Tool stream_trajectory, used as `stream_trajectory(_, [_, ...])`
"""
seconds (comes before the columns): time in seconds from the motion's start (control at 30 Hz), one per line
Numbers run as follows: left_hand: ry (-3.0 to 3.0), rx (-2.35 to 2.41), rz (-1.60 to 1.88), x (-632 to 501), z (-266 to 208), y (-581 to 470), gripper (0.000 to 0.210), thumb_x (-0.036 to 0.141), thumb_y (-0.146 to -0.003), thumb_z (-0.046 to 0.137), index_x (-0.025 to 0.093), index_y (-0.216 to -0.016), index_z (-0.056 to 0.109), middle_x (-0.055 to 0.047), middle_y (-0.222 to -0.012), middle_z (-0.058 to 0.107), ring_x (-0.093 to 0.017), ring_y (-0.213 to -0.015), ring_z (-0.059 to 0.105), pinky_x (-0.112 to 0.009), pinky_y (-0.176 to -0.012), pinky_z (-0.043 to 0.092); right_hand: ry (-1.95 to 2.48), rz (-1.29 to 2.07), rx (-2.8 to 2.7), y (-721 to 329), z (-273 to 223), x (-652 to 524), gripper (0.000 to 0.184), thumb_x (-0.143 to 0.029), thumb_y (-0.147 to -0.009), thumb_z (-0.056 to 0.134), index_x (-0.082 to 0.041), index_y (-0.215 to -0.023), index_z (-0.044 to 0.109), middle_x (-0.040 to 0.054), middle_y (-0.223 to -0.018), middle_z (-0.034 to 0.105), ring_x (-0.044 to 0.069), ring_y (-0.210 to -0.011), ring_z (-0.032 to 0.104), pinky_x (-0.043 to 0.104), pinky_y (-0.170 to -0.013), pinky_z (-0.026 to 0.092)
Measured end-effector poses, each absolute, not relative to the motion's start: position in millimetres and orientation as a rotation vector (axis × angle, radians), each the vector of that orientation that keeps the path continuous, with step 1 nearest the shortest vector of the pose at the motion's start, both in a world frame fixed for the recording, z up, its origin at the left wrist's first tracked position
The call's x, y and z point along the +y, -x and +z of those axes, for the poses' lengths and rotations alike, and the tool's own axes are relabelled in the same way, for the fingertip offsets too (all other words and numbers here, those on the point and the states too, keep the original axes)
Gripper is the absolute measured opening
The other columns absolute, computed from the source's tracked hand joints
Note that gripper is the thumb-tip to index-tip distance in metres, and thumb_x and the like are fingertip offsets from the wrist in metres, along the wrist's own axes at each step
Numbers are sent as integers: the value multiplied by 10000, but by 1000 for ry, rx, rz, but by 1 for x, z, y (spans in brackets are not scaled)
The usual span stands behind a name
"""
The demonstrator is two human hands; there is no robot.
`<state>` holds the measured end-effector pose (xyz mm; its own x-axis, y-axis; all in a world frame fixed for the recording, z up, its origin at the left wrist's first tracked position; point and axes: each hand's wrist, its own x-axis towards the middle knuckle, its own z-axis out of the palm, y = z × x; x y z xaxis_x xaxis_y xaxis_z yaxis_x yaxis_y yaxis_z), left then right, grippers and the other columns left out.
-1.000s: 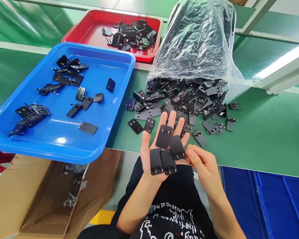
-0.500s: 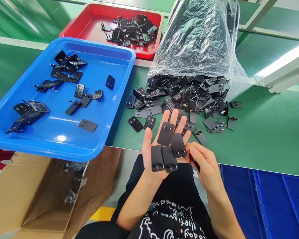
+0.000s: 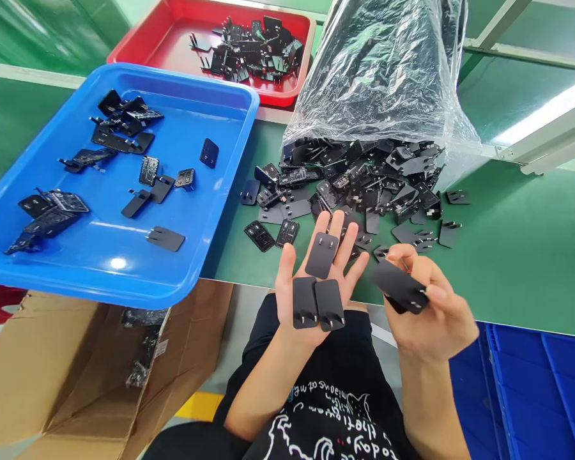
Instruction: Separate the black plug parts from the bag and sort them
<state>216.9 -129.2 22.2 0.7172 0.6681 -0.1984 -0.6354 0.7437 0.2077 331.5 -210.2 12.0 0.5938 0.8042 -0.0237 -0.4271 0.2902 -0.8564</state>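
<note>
Palm up and fingers spread, my left hand carries three flat black two-pin plug covers with their metal pins upward. Two of them lie side by side near the heel of the palm, and one rests along the fingers. To the right, my right hand is closed, gripping a black two-pin plug cover between thumb and fingers. A second dark piece shows underneath it, mostly hidden. Just beyond both hands spreads a heap of loose plug covers on the green table, some showing their ribbed inner side.
At left a blue tray holds several scattered plug covers. Behind it a red tray has a pile of them. A clear plastic bag covers the back of the heap. Below are a cardboard box and blue crates.
One plug cover has left my left palm, where three now lie. My right hand has moved right and up, and its plug cover now faces the camera. The view has shifted slightly.
</note>
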Motion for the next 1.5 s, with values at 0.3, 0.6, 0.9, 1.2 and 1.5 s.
stream_trajectory(0.3, [-99,321,700,-128,28,-216,597,544,-959,63,335,-1506,176,89,-1520,344,-184,-1449,215,-426,-1176,231,699,1037,34,-330,14,-197,204,-378,-769,637,-214,-686,549,-2,-783,583,138,-821,589,284,-809,536])
stream_trajectory(0.6, [-92,295,693,-128,26,-215,592,538,-962,50,342,-1500,196,95,-1528,328,-169,-1452,201,-420,-1193,175,844,1083,-177,-327,18,-198,241,-443,-823,633,-218,-749,587,-54,-628,453,78,-502,377,221,-506,393])
stream_trajectory(0.9, [-92,296,660,-133,27,-215,593,539,-964,116,313,-1500,230,120,-1529,317,-144,-1453,189,-301,-1189,208,1744,619,-1085,-326,40,-183,78,-278,-835,652,-237,-891,689,-48,-635,482,104,-569,443,249,-553,362])
stream_trajectory(1.2, [-131,280,650,-133,23,-214,573,480,-975,142,269,-1484,301,74,-1519,354,-186,-1458,179,-331,-1195,210,1781,567,-1202,-316,42,-181,207,-258,-801,672,-236,-1003,633,-48,-686,516,119,-606,488,259,-607,412])
stream_trajectory(1.5, [-56,320,678,-130,30,-217,676,575,-939,53,243,-1517,171,52,-1535,316,-182,-1450,213,-422,-1157,282,1266,708,-458,-329,30,-183,121,-344,-802,630,-228,-834,627,-19,-701,526,96,-523,421,231,-464,352])
